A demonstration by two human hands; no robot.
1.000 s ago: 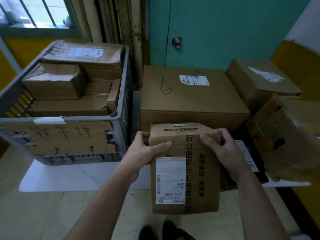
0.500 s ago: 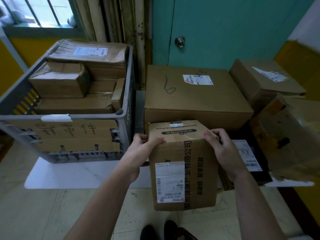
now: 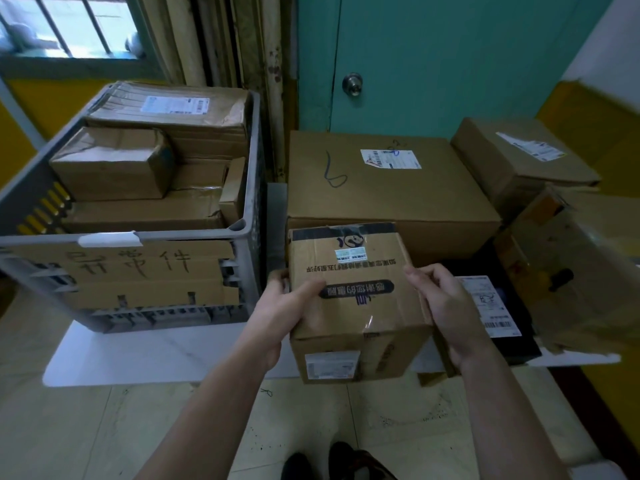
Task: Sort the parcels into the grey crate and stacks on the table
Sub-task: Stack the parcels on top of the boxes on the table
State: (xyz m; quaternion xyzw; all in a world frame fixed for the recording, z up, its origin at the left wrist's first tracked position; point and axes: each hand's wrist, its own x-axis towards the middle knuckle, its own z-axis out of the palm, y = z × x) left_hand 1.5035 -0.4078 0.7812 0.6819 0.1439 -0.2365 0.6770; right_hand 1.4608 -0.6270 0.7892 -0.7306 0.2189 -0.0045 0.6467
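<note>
While the parcel [image 3: 356, 299] hangs between both hands: this is the carry step of sorting, with the parcel picked but not yet placed.
Parcel: a brown carton held off the desk [image 3: 173, 351] at its front edge. Its taped top face, printed with a panda, is turned up toward the camera.
Left hand [image 3: 287, 306]: grips the parcel's left edge, with the thumb laid across the top face and the fingers wrapped behind.
Right hand [image 3: 446, 306]: fingers are curled over the right edge, holding it.
Grey crate [image 3: 249, 237]: at 10 o'clock from the parcel, already packed with cartons close to the rim.
Large box [image 3: 381, 188]: at 12 o'clock, just behind the parcel, with a flat, bare top.
Black parcel [image 3: 512, 344]: at 3 o'clock, lying flat on the desk beside the right hand.
Next move, as I judge it: choose crate or stack. The crate has little room, so the large box's top looks the easier landing. That calls for a lift up and forward, then a level set-down with both hands kept on.
Risk: the smooth tape under the left thumb could slip if the grip slackens.
Changed since a second ago: the parcel then hung upright with its labelled long face toward the camera. It has since tipped back, so the top now shows and the label is foreshortened underneath. Both hands have shifted along the edges.
</note>
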